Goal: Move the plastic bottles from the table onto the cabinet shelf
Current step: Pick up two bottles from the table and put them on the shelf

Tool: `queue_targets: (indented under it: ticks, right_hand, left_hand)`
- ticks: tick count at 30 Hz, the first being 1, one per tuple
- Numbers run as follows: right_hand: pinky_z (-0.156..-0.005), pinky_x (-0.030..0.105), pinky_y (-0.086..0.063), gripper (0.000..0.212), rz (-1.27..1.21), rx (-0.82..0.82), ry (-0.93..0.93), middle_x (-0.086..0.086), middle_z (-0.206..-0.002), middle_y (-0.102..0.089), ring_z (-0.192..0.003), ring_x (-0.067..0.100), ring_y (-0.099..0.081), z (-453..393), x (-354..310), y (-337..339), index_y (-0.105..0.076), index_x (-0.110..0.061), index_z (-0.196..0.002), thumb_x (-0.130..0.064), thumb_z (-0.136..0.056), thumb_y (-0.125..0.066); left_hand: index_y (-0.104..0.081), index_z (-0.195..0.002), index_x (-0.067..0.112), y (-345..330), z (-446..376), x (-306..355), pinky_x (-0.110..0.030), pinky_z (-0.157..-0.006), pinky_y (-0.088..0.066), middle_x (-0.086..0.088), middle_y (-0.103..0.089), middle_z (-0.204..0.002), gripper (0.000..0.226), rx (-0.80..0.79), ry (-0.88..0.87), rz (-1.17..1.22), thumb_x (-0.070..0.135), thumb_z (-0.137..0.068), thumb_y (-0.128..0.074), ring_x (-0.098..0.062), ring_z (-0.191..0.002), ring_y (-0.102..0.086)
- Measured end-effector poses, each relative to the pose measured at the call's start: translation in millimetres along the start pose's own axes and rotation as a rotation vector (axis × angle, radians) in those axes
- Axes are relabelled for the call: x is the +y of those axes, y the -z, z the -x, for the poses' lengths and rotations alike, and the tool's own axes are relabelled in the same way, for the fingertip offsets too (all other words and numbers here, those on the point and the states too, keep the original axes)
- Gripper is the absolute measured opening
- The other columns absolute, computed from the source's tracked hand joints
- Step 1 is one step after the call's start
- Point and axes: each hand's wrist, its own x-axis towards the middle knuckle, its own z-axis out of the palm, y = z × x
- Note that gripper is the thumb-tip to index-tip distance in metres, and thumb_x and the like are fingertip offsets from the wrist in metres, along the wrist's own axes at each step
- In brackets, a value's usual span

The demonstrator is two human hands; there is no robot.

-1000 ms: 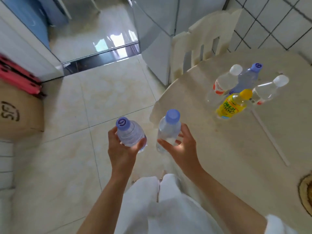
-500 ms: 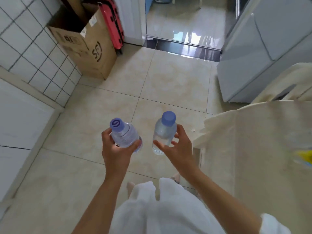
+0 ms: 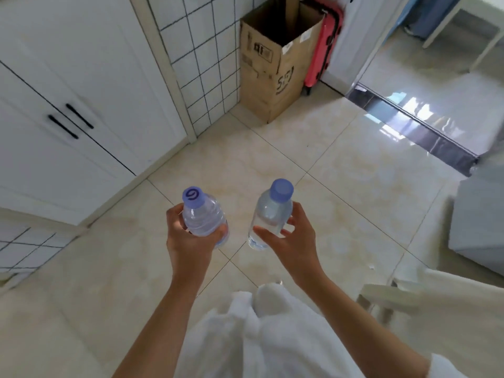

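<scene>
My left hand (image 3: pixel 188 241) grips a clear ridged plastic bottle (image 3: pixel 201 216) with a blue cap that bears a white swirl. My right hand (image 3: pixel 294 238) holds a second clear bottle (image 3: pixel 268 214) with a plain blue cap, fingers wrapped round its lower half. Both bottles are upright over the tiled floor, level with each other and a hand's width apart. A white cabinet (image 3: pixel 68 105) with two closed doors and black bar handles stands at the upper left. No shelf shows. The table and the other bottles are out of view.
An open cardboard box (image 3: pixel 272 69) stands by the tiled wall, a red suitcase (image 3: pixel 323 47) behind it. A doorway with a dark threshold (image 3: pixel 409 126) lies at the upper right. A grey appliance (image 3: pixel 480 214) and a white chair (image 3: pixel 395 296) are at the right.
The view has swung left: the table and its bottles have left the frame and the white cabinet has come into view. Both hands keep the same hold on their bottles.
</scene>
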Motion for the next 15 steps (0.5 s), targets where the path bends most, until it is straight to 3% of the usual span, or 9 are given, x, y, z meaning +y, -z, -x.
queue_targets:
  ticks: [3,6,10,15]
  right_hand:
    - [-0.081,0.023,-0.055,0.062,0.033,-0.087,0.021,-0.023,-0.102,-0.060,-0.098,0.007,-0.060,-30.7,-13.4,-32.4,-0.051,-0.030,-0.115,-0.024,-0.064,-0.087]
    - [-0.074,0.010,-0.049,0.061,0.085,-0.168,0.053,-0.026,-0.096,-0.059,-0.092,-0.003,-0.059,-67.8,-30.1,-61.7,-0.049,-0.034,-0.111,-0.026,-0.065,-0.087]
    - [-0.077,0.016,-0.052,0.059,0.096,-0.286,0.071,-0.025,-0.095,-0.061,-0.093,-0.007,-0.058,-120.1,-50.0,-97.4,-0.050,-0.036,-0.110,-0.024,-0.064,-0.086]
    - [-0.082,0.020,-0.053,0.058,0.132,-0.430,0.155,-0.022,-0.100,-0.062,-0.098,0.004,-0.059,-189.8,-86.5,-138.6,-0.049,-0.040,-0.108,-0.027,-0.065,-0.086]
  left_hand:
    - [-0.058,-0.104,0.006,16.1,-27.9,-6.6,-0.018,-0.058,-0.046,-0.001,-0.064,-0.082,0.064,0.072,0.038,-0.033,0.037,-0.053,-0.082,-0.013,-0.066,-0.058]
    - [-0.058,-0.097,0.004,26.7,-63.8,-10.2,-0.025,-0.055,-0.047,-0.007,-0.066,-0.079,0.054,0.119,0.091,-0.035,0.030,-0.057,-0.083,-0.021,-0.066,-0.062]
    - [-0.058,-0.092,-0.002,32.2,-114.2,-10.1,-0.032,-0.054,-0.049,-0.014,-0.067,-0.078,0.052,0.167,0.111,-0.041,0.031,-0.057,-0.077,-0.031,-0.068,-0.066]
    - [-0.057,-0.093,-0.003,35.5,-172.7,12.9,-0.023,-0.052,-0.044,-0.010,-0.063,-0.076,0.056,0.297,0.113,-0.022,0.035,-0.056,-0.076,-0.018,-0.064,-0.060]
